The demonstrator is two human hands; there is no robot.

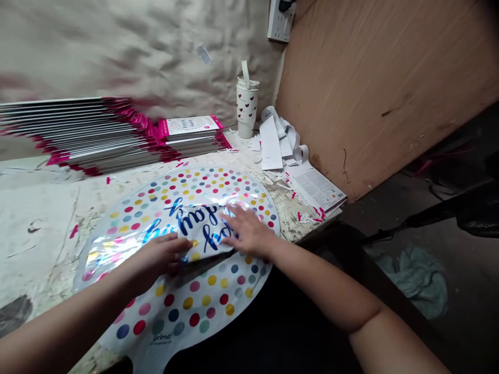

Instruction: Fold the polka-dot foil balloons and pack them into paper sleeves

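A flat foil balloon (218,189) with coloured dots and blue lettering lies before me, its near part hanging over the table edge and its tail toward me. A crease runs across its middle, with a raised fold of foil along it. My left hand (163,257) holds the foil at this fold, fingers close together and partly curled over the edge. On the lettering, to the right, my right hand (247,231) rests with its fingers spread, slightly blurred. Both palms are hidden.
Stacked pink-and-white printed packets (113,140) stand along the back wall. A white tumbler with hearts (247,109) is beside curled white paper strips (273,143). A printed card stack (317,187) sits at the right edge, near a wooden panel (370,88). Cloth (415,280) lies lower right.
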